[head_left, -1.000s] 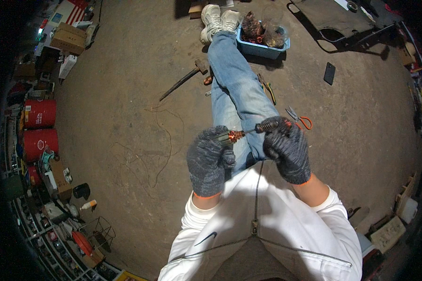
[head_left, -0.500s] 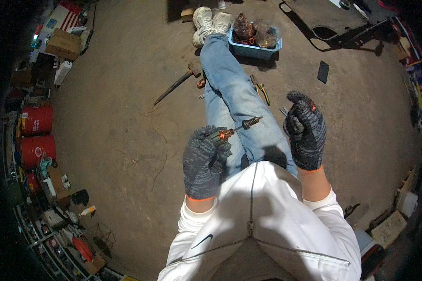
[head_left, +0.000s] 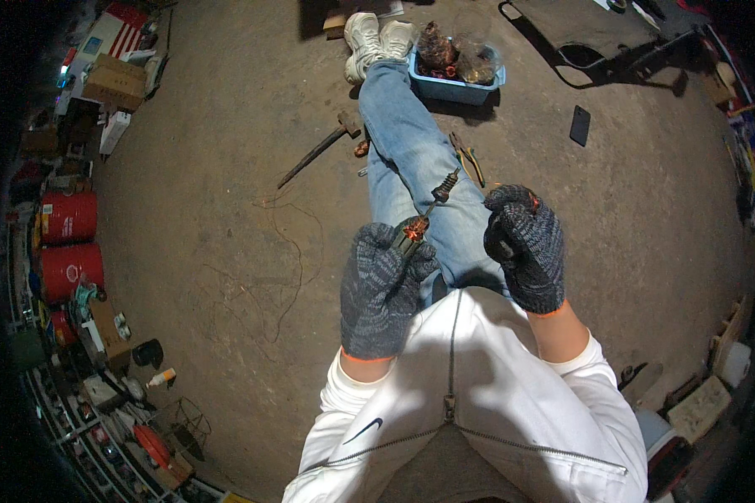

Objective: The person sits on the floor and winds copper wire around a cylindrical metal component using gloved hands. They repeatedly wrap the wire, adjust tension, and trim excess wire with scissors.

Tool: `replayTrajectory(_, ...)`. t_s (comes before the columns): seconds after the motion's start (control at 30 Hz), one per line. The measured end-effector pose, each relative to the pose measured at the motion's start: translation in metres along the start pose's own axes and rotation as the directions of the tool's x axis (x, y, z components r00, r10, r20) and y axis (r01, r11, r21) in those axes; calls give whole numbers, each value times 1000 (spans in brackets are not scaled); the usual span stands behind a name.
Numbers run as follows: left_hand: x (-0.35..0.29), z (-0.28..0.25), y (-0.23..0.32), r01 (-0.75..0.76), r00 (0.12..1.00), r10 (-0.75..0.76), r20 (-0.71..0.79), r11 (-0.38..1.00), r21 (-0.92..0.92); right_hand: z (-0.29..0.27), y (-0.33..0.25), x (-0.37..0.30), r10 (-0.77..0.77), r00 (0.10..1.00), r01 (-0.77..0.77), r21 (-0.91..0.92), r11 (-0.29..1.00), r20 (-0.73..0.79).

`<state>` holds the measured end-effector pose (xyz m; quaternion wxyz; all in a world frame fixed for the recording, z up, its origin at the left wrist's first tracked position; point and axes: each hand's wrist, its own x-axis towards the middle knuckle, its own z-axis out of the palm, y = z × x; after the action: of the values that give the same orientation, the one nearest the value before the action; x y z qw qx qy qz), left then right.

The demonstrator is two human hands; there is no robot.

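Observation:
My left hand point(head_left: 377, 289), in a dark grey knitted glove, is closed round a small motor armature point(head_left: 414, 228). Copper windings show at its end, and a thin shaft with a dark ribbed, worm-like part point(head_left: 445, 186) sticks out away from me over my jeans. To the right, my gloved right hand point(head_left: 525, 251) is curled shut beside my leg, apart from the armature. What its fingers hold, if anything, is hidden; a small orange-red patch shows on the glove near the knuckles.
Yellow-and-black handled pliers point(head_left: 468, 159) lie right of my leg, a hammer point(head_left: 319, 151) left of it. A blue tub point(head_left: 453, 92) of bagged copper scrap stands by my shoes. A phone point(head_left: 580, 126) lies at right; thin wire point(head_left: 299, 260) and red drums point(head_left: 69, 218) are at left.
My left hand has shifted right and tilted the armature, so its shaft points more steeply away from me. My right hand has moved left, nearer to the armature.

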<state>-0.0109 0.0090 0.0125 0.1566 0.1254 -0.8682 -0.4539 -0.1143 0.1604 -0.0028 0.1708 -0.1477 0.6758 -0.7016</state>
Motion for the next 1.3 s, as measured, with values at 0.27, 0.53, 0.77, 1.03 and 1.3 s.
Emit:
replayTrajectory(0.27,3,17,-12,192,971,-234,-38,869,-455,12,-5,0,144,972,-183,213,960,184)
replayTrajectory(0.53,7,21,-19,64,989,-106,-103,936,-346,19,2,-8,183,949,-256,289,922,256)
replayTrajectory(0.77,11,19,-37,-273,947,282,-152,959,78,19,15,-6,150,907,-307,374,875,394)
replayTrajectory(1.03,5,10,-35,-96,995,96,9,995,7,19,1,-2,208,899,-254,73,964,385)
replayTrajectory(1.3,3,21,-32,222,970,-240,34,824,-522,21,5,-8,176,926,-65,-316,947,335)
